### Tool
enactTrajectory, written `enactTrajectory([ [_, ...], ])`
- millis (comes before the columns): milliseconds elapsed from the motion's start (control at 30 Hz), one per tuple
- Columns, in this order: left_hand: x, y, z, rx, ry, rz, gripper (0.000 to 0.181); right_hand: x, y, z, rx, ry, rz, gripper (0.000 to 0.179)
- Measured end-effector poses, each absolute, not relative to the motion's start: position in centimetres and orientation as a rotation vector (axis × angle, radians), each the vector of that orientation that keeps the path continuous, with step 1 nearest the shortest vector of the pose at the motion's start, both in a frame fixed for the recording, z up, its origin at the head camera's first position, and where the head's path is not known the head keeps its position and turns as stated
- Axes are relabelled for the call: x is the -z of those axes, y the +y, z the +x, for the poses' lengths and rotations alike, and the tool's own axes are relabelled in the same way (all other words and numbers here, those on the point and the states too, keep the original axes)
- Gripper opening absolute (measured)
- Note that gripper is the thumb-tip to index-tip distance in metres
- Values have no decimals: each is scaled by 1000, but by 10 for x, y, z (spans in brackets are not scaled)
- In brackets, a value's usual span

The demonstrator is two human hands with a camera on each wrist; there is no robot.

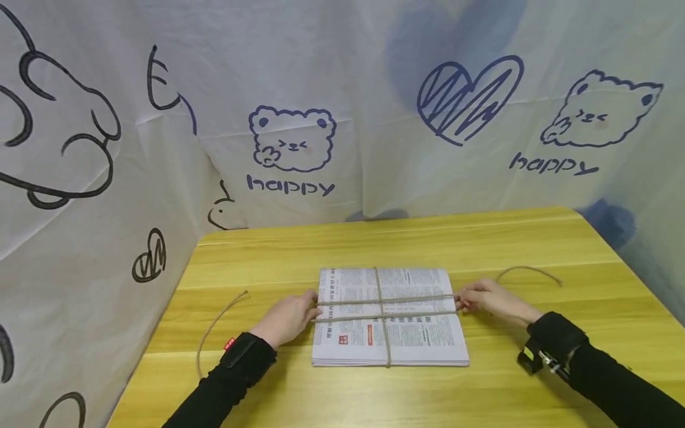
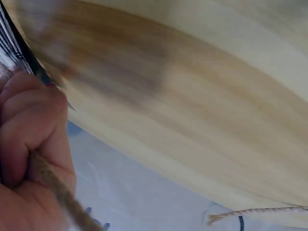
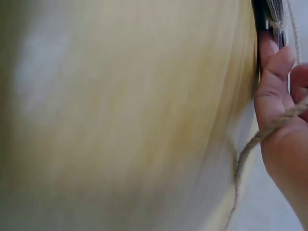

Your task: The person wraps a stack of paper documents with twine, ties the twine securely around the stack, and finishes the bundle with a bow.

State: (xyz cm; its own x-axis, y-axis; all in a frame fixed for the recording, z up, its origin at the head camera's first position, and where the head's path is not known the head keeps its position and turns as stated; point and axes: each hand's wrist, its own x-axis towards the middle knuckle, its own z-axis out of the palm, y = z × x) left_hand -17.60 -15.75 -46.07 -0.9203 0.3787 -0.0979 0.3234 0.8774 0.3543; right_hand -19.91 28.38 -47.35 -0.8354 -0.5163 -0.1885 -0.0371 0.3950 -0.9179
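Note:
A stack of folded newspapers lies flat on the table, one strand of brown twine running down its middle and two strands crossing it sideways. At the stack's left edge my left hand grips the twine; in the left wrist view a length of twine comes out from under the curled fingers. My right hand is at the right edge, fingers bent around the twine there. The right wrist view has the twine crossing the palm, with fingertips right at the paper's side.
Loose twine ends lie on the wooden table, one curving left of the left arm and one behind the right hand. White cloth with drawn bears and hearts hangs behind the table and at its sides. Each wrist wears a black band.

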Motion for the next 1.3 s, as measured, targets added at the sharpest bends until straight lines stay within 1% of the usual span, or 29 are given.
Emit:
enactTrajectory([
  [100, 456, -163, -179, -573, 2820, 557, 25, 469, 283, -195, 1373, 2279, -435, 33],
  [167, 448, -170, -182, -646, 2762, 589, 23, 461, 283, -194, 1305, 2380, -477, 31],
  [300, 420, -193, -190, -735, 2686, 696, 16, 442, 289, -192, 1246, 2525, -562, 31],
  [433, 387, -223, -196, -768, 2698, 710, 12, 425, 298, -191, 1158, 2638, -616, 29],
  [633, 338, -271, -194, -853, 2726, 635, 18, 420, 306, -191, 874, 2831, -715, 29],
  [767, 316, -295, -191, -801, 2770, 572, 24, 420, 308, -190, 783, 2934, -629, 26],
  [933, 304, -309, -191, -730, 2886, 471, 32, 415, 307, -191, 681, 3060, -494, 22],
  [1067, 302, -309, -194, -777, 2956, 426, 37, 412, 305, -192, 765, 3137, -461, 23],
  [1200, 301, -303, -196, -688, 3088, 444, 32, 409, 304, -194, 874, 3237, -503, 23],
  [1300, 303, -299, -198, -518, 3210, 451, 24, 407, 303, -197, 764, 3246, -488, 20],
])
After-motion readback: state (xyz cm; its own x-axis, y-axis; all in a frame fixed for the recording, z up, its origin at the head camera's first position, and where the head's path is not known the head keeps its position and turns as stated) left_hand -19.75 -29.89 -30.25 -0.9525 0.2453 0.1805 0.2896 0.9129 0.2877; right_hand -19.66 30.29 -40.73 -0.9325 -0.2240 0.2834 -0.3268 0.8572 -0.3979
